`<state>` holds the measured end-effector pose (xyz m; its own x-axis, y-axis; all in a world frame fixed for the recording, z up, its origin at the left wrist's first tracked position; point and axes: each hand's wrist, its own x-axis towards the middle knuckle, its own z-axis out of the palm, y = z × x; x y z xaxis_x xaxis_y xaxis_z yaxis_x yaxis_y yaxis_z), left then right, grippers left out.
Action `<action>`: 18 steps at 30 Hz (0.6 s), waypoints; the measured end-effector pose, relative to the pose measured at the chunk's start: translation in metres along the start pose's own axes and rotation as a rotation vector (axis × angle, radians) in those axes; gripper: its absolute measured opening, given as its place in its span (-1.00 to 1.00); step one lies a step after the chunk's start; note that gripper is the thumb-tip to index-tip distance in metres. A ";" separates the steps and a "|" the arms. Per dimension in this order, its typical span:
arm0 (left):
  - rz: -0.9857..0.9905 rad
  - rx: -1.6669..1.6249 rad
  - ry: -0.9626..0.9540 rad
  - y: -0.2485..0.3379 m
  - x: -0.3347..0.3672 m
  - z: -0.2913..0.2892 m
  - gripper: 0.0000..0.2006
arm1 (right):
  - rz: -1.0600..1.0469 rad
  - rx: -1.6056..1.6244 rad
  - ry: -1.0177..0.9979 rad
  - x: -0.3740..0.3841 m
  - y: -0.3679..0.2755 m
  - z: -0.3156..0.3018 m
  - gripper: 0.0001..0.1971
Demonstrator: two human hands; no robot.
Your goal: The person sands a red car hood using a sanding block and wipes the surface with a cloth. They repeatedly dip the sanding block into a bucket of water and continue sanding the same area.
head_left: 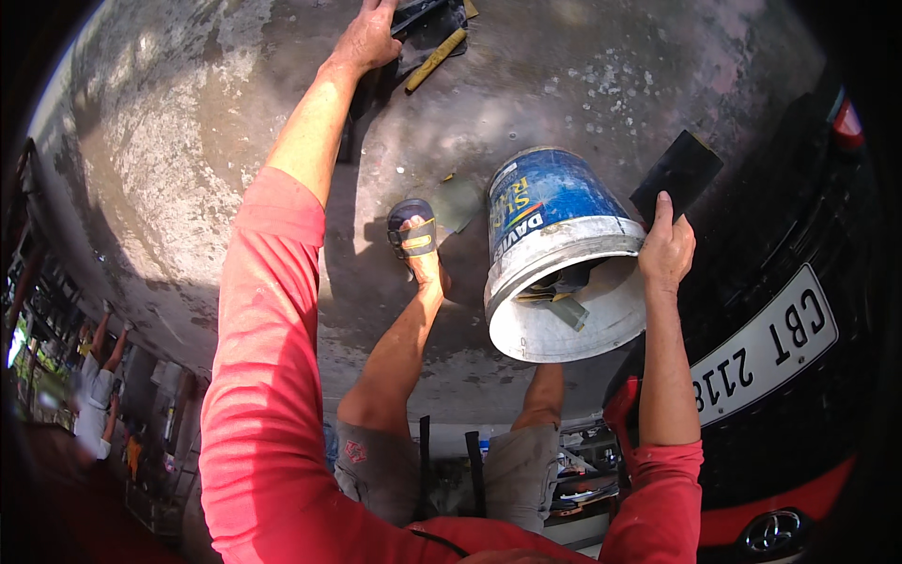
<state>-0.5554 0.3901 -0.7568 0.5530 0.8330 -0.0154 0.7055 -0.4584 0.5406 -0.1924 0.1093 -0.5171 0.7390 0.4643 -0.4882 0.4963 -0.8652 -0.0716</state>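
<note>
My right hand (pixel 668 246) grips a flat black rectangular sheet (pixel 678 175) by its lower edge, right beside the rim of a bucket. The blue-and-white plastic bucket (pixel 556 193) lies tipped, its white mouth facing me. Inside it are dark pieces and a small greenish strip (pixel 568 313). At the top edge, my left hand (pixel 365 39) reaches to a dark, folded-looking item (pixel 427 26) on the ground; its fingertips are partly cut off, so its grip is unclear. A yellowish stick-like roll (pixel 436 60) lies against that dark item.
A grey-green sheet (pixel 458 205) lies on the concrete between my sandalled foot (pixel 413 235) and the bucket. A dark car with a white licence plate (pixel 766 348) stands close at my right. Another person (pixel 94 399) is at the far left, beside cluttered racks.
</note>
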 end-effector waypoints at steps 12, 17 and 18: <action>-0.583 -0.469 -0.107 0.140 -0.110 -0.050 -0.71 | 0.054 -0.112 -0.066 -0.001 -0.009 -0.005 -0.35; -0.402 -0.997 -0.303 0.287 -0.173 -0.172 -0.77 | 0.048 -0.147 -0.151 -0.001 -0.013 -0.012 -0.39; -0.345 -1.048 -0.338 0.311 -0.184 -0.178 -0.74 | 0.042 -0.148 -0.144 -0.001 -0.011 -0.012 -0.40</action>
<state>-0.5162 0.1494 -0.4362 0.6045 0.6659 -0.4372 0.2156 0.3916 0.8945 -0.1931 0.1206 -0.5058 0.6928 0.3876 -0.6082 0.5360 -0.8409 0.0746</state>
